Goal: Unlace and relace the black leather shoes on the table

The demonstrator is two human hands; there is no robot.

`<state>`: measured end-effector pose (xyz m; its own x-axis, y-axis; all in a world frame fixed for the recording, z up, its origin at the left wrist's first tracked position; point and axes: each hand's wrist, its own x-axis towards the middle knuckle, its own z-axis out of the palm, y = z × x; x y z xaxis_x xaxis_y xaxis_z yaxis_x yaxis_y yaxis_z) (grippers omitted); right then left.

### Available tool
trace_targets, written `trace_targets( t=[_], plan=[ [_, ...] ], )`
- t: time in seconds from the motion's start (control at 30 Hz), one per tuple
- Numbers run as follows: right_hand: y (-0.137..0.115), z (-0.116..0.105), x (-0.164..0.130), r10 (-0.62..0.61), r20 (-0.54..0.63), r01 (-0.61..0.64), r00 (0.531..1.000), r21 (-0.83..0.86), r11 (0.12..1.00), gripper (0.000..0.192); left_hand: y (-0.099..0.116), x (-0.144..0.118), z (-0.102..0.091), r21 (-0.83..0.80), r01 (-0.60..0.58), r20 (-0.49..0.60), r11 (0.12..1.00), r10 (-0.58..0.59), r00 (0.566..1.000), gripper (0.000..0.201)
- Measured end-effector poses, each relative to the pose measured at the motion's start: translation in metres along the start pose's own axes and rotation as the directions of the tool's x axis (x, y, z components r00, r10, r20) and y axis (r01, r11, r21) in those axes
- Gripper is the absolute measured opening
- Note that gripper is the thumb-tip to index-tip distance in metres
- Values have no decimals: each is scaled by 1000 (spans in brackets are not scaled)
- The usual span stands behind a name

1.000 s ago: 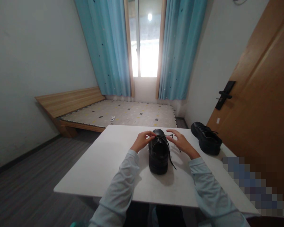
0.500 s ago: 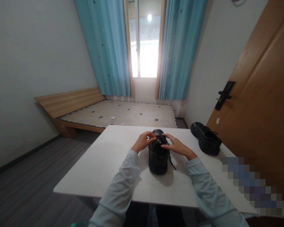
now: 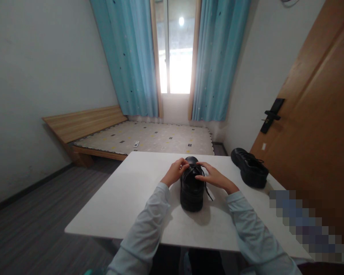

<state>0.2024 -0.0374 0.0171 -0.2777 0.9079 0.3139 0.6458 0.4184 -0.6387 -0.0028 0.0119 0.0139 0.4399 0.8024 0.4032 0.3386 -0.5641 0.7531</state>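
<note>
A black lace-up shoe [image 3: 191, 199] sits upright on the white table [image 3: 123, 202], its heel toward me. My left hand [image 3: 174, 172] is closed at the shoe's left side, thumb and index finger pinching a shoelace near the eyelets. On the other side, my right hand [image 3: 215, 176] grips the shoe's right upper, with the index finger by the laces and the thumb at the opening. One loose lace end [image 3: 208, 191] hangs down the right side. The lace between my fingertips is small and dark, partly hidden.
The matching black shoe [image 3: 250, 168] stands at the table's right edge, near a wooden door [image 3: 318, 126]. Beyond the table is a bed [image 3: 160, 139] with a white remote [image 3: 136, 144] on it. A blurred-out patch [image 3: 306, 225] covers the table's right edge.
My left hand has shifted slightly up and to the right. The dangling lace end has risen a little. My right hand and the shoe look the same.
</note>
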Motion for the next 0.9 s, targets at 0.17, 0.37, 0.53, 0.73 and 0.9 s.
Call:
trace_targets(
  t=[0.17,0.37,0.53,0.73,0.9],
  plan=[
    [4,2,0,-29,-18,28,999,-19,999,58,1,0,2,-11,-11,-35,1000,11,999,12],
    [8,2,0,-19,-6,19,1000,-34,999,59,0,0,2,-91,8,-29,996,-10,1000,14],
    [9,2,0,-22,-14,22,1000,-39,999,60,0,2,3,-202,17,-17,979,-21,1000,19],
    [11,2,-2,-20,-21,19,1000,-49,999,60,2,1,0,-468,92,61,879,-72,996,31],
    [13,3,-3,-19,-21,18,1000,-54,998,60,4,-1,-9,-498,131,13,857,-143,990,35]
  ],
)
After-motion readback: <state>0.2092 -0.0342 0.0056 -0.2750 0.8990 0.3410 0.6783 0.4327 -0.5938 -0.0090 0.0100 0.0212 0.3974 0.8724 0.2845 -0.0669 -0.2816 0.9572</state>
